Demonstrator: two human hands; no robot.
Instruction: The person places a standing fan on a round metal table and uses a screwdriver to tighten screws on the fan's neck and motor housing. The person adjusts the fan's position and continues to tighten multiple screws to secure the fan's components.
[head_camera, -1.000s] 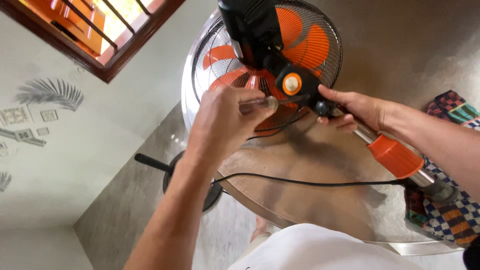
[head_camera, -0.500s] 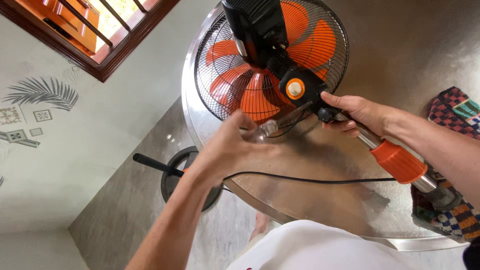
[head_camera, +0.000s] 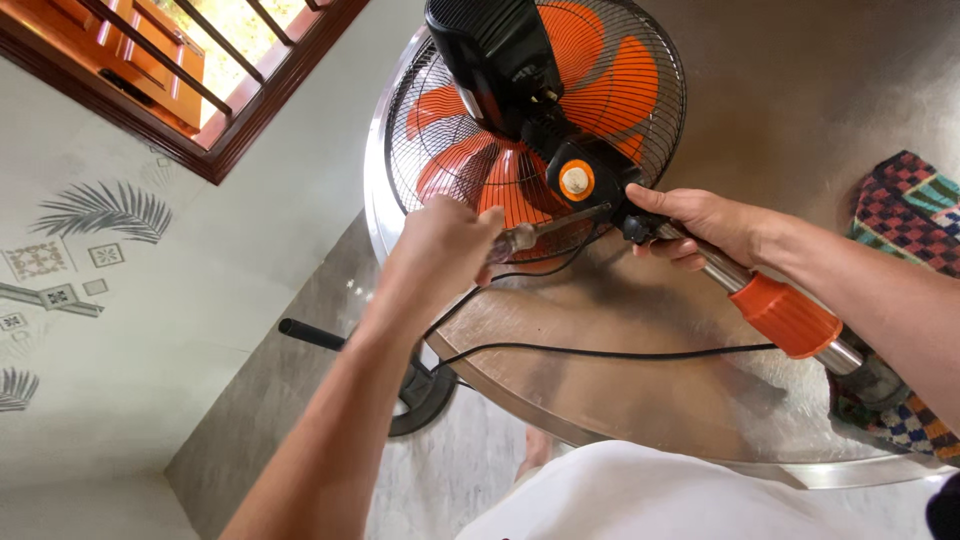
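Room: grey stone floor, pale wall with leaf motifs at 9 o'clock, a barred wooden window (head_camera: 200, 70) at 11 o'clock, a patterned cloth (head_camera: 905, 205) at 3 o'clock
Surface: round metal table (head_camera: 640, 400) — the pedestal fan lies tilted across it
Fan: black wire cage (head_camera: 655, 110) and orange blades (head_camera: 610, 85) at 12 o'clock, black motor housing (head_camera: 490, 50) facing up, orange knob (head_camera: 575, 181) on the neck joint just below it
Pole: steel tube with an orange collar (head_camera: 788, 314) running off towards 4 o'clock; black cord (head_camera: 600, 350) trails across the table
Left hand (head_camera: 440, 245): fingers closed round a screwdriver (head_camera: 545, 230), its shaft pointing at the neck joint
Right hand (head_camera: 705, 225): fingers wrapped round the top of the pole, just beside the joint
Change: half a second ago the left hand sat lower, nearer the table edge; now it is up level with the joint and the tip lines up on it — I judge the driver is being set to a screw there, though the screw itself cannot be made out
Elsewhere: fan base (head_camera: 420, 385) on the floor at 7 o'clock
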